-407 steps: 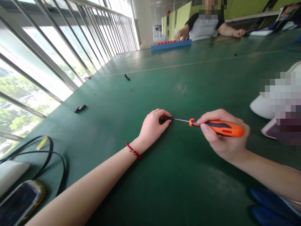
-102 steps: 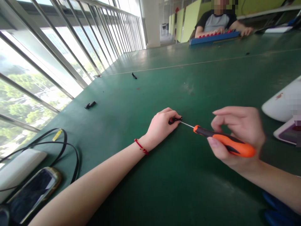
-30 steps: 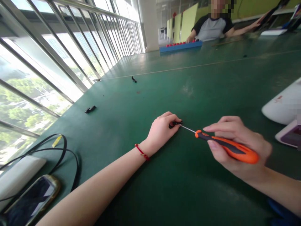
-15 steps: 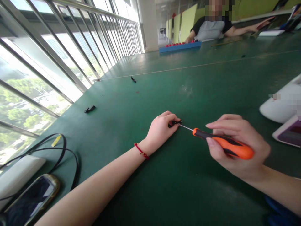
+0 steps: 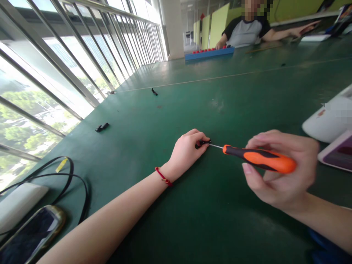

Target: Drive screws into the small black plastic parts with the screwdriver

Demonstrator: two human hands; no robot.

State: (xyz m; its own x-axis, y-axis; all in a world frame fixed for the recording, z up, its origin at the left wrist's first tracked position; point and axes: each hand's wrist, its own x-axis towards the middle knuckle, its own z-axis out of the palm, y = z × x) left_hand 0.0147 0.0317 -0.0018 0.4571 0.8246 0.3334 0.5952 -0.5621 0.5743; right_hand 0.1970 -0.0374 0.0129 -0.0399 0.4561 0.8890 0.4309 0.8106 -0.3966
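Note:
My left hand [image 5: 188, 148] rests on the green table and pinches a small black part [image 5: 205, 142] between thumb and fingers; its exact kind is too small to tell. An orange and black screwdriver [image 5: 264, 157] lies almost level, its thin metal shaft reaching to the black part. Where the tip meets the part is too small to make out. My right hand [image 5: 286, 167] is curled round the screwdriver's handle, with the handle's butt against the palm and the thumb a little off its near side.
Two black pieces [image 5: 102, 127] [image 5: 154, 91] lie farther left. At lower left are a phone [image 5: 33, 234], a white block [image 5: 22, 205] and a black cable [image 5: 72, 172]. A blue tray [image 5: 209, 54] stands before a person [image 5: 244, 31]. A metal railing [image 5: 110, 44] borders the table. White objects [image 5: 327, 121] stand right.
The fingers of my right hand have shifted and loosened round the screwdriver, and the handle has turned and levelled slightly. My left hand keeps its pinch on the black part.

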